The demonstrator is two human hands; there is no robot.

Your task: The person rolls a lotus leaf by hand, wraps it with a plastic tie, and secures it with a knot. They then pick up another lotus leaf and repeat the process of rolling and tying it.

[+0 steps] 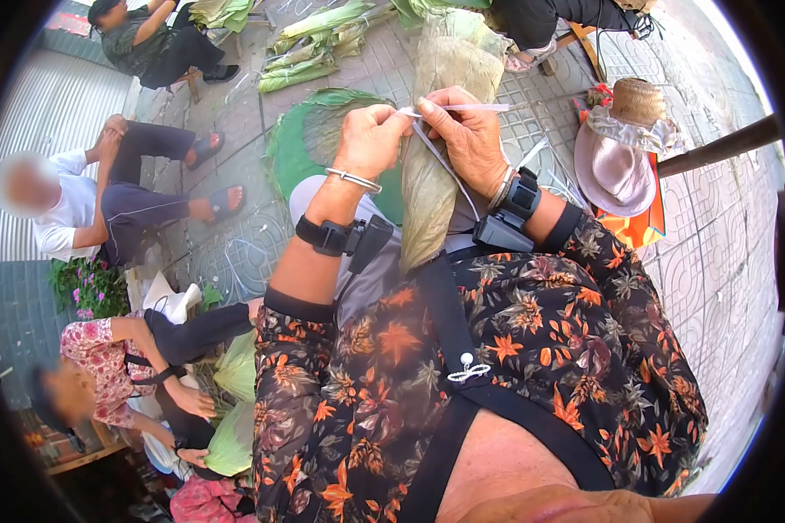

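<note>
A long bundle of dried, yellowish-green leaves (458, 61) lies lengthwise between my forearms, its narrow end toward my lap. Above it, my left hand (371, 138) pinches a pale flat strip at a small crossing or knot. Fingers and thumb of my right hand (464, 131) are closed on the same white strip (488, 107), whose free end sticks out to the right. Another length of strip hangs down across the leaves. Whether it passes right round the bundle is hidden. Large round green leaves (310, 144) lie beyond my left wrist.
More leaf bundles (323, 44) lie on the paved ground (253, 157) ahead. A straw hat (638, 102) and a pale hat (615, 170) rest at right beside a dark pole (720, 146). Seated people are at left; one person's hands touch green leaves (233, 440).
</note>
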